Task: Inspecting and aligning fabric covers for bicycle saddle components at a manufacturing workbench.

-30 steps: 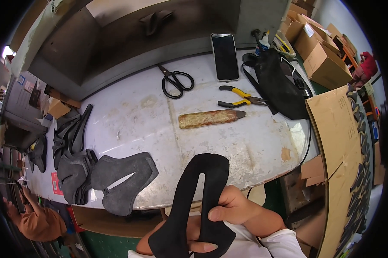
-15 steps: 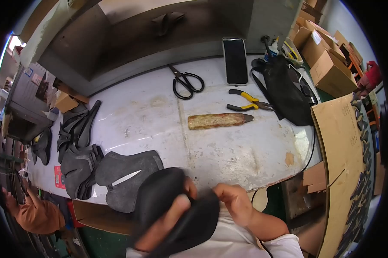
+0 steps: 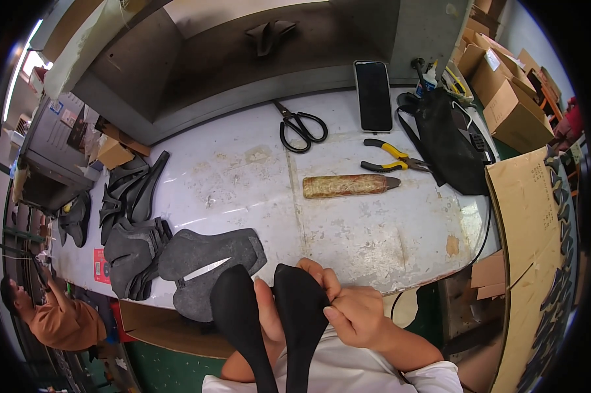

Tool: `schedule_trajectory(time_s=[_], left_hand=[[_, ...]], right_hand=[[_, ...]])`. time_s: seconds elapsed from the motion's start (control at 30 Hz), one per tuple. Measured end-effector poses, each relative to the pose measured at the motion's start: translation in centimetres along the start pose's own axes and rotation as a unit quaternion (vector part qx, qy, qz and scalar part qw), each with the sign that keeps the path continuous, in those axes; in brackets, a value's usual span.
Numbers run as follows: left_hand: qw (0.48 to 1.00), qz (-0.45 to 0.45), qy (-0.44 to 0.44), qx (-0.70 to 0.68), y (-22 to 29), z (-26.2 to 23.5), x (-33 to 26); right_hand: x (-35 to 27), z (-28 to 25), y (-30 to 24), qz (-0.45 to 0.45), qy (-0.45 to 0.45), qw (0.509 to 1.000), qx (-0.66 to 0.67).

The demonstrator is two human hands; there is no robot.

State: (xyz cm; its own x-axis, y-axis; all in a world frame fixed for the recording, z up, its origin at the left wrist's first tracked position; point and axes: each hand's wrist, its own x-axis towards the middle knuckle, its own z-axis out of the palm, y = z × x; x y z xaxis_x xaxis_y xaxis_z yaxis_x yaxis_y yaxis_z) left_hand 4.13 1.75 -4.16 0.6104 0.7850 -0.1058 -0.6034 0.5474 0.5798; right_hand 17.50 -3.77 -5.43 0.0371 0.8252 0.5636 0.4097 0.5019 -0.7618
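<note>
A black shoe-upper piece, forked into two long lobes, is held up close to my body at the near table edge. My left hand shows between the two lobes, thumb pressed on the material. My right hand grips the right lobe from the side, fingers curled over its top edge. Just left of it, a grey upper piece with a narrow slit lies flat on the white worktable.
A stack of dark grey uppers and more black pieces lie at the left. Scissors, a phone, yellow-handled pliers, a wrapped-handle knife and a black bag sit farther back. Cardboard stands right. A person in orange crouches lower left.
The black piece was spread upright a second ago, then folded and bunched in both hands; now it is turned so its two lobes point down with my left thumb between them.
</note>
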Motion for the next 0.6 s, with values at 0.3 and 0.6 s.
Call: schedule_trajectory(time_s=[0.3, 0.6], left_hand=[[0.976, -0.064, -0.084, -0.19, -0.1, -1.4, -1.3], [0.968, -0.07, 0.2, 0.133, 0.5, 0.1, -1.2]], right_hand=[[-1.8, -0.1, -1.9, 0.227, 0.006, 0.936, 0.269], [-0.7, 0.9, -0.8, 0.36, 0.141, 0.849, 0.361]])
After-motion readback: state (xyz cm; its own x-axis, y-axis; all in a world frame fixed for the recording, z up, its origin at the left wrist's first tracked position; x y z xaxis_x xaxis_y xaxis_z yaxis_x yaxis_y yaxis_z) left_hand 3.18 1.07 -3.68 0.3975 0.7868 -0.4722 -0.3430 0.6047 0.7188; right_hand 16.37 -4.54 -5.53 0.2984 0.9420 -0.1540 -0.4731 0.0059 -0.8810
